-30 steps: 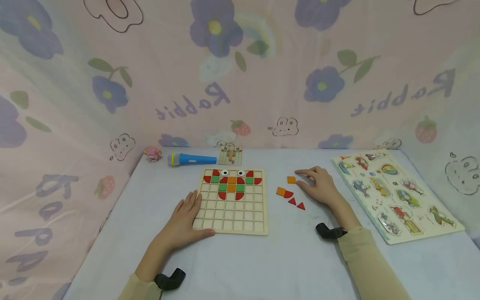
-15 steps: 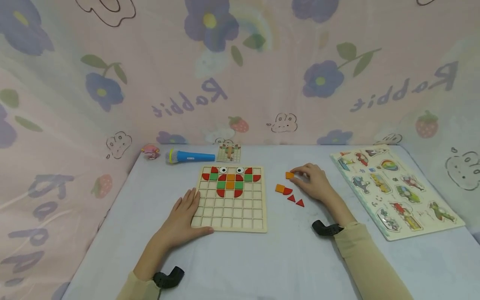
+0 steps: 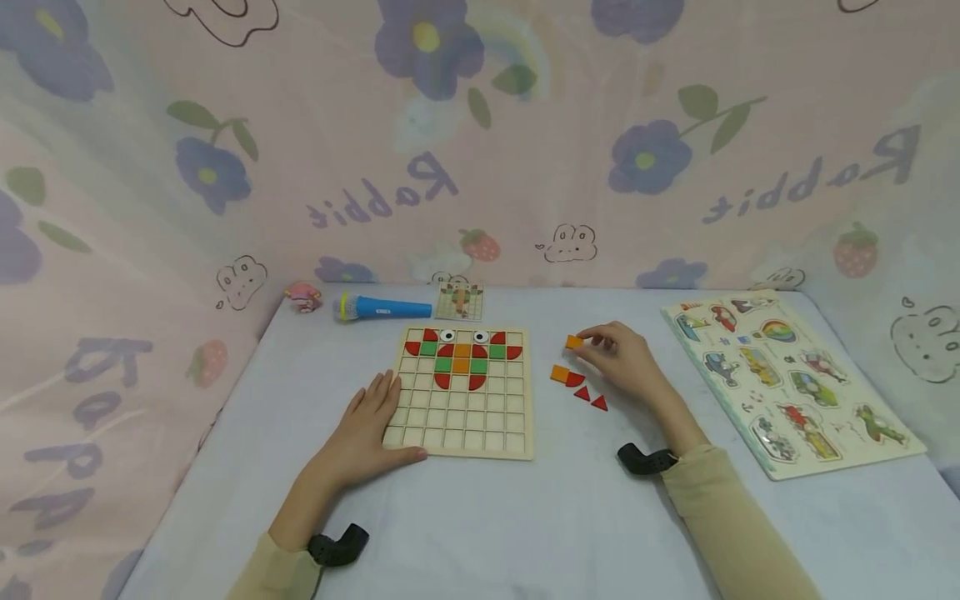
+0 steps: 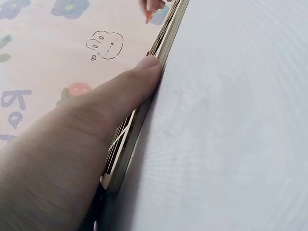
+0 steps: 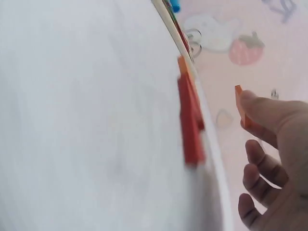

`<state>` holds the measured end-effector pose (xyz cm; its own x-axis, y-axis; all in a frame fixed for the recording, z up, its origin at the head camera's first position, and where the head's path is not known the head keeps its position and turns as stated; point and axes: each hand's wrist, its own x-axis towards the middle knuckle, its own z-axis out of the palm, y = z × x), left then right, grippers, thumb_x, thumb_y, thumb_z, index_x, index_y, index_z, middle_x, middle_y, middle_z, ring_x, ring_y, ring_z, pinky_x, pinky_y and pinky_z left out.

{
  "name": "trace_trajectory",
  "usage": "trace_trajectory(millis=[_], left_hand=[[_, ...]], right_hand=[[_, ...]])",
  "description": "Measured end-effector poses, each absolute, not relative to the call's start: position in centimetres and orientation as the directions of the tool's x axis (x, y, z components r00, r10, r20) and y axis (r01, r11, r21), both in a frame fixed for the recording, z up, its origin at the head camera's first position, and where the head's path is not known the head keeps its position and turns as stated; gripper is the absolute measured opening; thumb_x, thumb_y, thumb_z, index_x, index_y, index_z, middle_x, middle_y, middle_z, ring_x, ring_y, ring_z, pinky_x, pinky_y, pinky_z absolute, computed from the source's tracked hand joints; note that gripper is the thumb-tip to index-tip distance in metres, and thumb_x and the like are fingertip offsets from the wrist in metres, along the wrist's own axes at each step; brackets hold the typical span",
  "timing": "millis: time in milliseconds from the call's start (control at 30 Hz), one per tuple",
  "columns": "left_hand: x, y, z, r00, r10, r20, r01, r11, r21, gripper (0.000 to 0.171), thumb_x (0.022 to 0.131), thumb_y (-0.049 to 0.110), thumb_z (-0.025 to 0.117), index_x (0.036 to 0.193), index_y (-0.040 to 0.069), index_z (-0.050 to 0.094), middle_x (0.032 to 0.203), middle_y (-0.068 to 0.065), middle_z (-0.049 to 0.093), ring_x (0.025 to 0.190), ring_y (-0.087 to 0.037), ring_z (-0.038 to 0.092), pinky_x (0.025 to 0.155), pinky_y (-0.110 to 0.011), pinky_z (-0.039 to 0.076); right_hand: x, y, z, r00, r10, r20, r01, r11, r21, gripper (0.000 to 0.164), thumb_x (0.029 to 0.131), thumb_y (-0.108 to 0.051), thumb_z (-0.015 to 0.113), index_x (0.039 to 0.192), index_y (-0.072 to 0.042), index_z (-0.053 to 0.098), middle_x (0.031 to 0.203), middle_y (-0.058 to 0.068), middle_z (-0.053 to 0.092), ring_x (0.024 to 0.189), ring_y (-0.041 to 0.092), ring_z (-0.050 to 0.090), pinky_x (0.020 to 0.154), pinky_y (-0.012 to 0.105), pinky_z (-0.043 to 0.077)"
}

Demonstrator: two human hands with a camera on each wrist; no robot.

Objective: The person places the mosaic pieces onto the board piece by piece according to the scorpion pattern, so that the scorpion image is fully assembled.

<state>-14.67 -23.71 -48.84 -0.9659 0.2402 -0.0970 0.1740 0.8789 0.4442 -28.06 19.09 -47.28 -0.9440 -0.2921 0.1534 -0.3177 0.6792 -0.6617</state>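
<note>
My right hand pinches an orange square tile between thumb and index finger, lifted off the table; the other fingers are loosely curled. My left hand lies with straight fingers against the left side of the wooden grid board, its thumb along the near edge. Red, green and orange tiles and two eye pieces fill part of the board's upper rows. Between board and right hand lie another orange square, a red quarter-circle touching it, and two red triangles.
A pattern card lies behind the board, beside a blue toy microphone and a small pink figure. On the right lies a picture puzzle board. A patterned curtain stands behind the table.
My right hand has closed thumb and index finger on the far orange square and lifted it, shifting slightly left. The left hand has stayed at the board.
</note>
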Motion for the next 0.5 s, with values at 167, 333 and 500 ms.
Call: trace_trajectory(millis=[167, 333, 500], left_hand=[[-14.8, -23.8, -48.9, -0.963, 0.246, -0.107, 0.174, 0.876, 0.449, 0.129, 0.082, 0.076, 0.074, 0.168, -0.001, 0.017, 0.177, -0.019, 0.01, 0.165, -0.038, 0.006, 0.131, -0.061, 0.008], [-14.7, -23.8, -49.1, -0.962, 0.248, -0.111, 0.173, 0.874, 0.454, 0.13, 0.082, 0.078, 0.073, 0.168, 0.0, 0.015, 0.177, -0.018, 0.008, 0.165, -0.038, 0.004, 0.131, -0.061, 0.007], [-14.9, -24.2, -49.1, -0.964, 0.245, -0.101, 0.176, 0.875, 0.451, 0.13, 0.082, 0.079, 0.072, 0.169, 0.001, 0.015, 0.178, -0.018, 0.008, 0.165, -0.037, 0.003, 0.131, -0.061, 0.006]], right_hand=[[-26.0, 15.3, -45.3, -0.948, -0.294, 0.121, -0.295, 0.672, -0.679, 0.031, 0.098, -0.026, 0.079, 0.123, -0.008, 0.077, 0.106, 0.011, 0.066, 0.095, 0.027, 0.055, 0.074, 0.035, 0.046], [-24.1, 11.1, -44.2, -0.923, -0.345, 0.17, -0.36, 0.62, -0.697, 0.03, 0.094, -0.025, 0.083, 0.117, -0.006, 0.079, 0.096, 0.007, 0.067, 0.088, 0.023, 0.055, 0.071, 0.032, 0.044], [-22.8, 7.3, -43.6, -0.916, -0.375, 0.139, -0.352, 0.59, -0.727, 0.028, 0.093, -0.025, 0.084, 0.114, -0.008, 0.08, 0.092, 0.003, 0.065, 0.084, 0.021, 0.054, 0.068, 0.031, 0.044]])
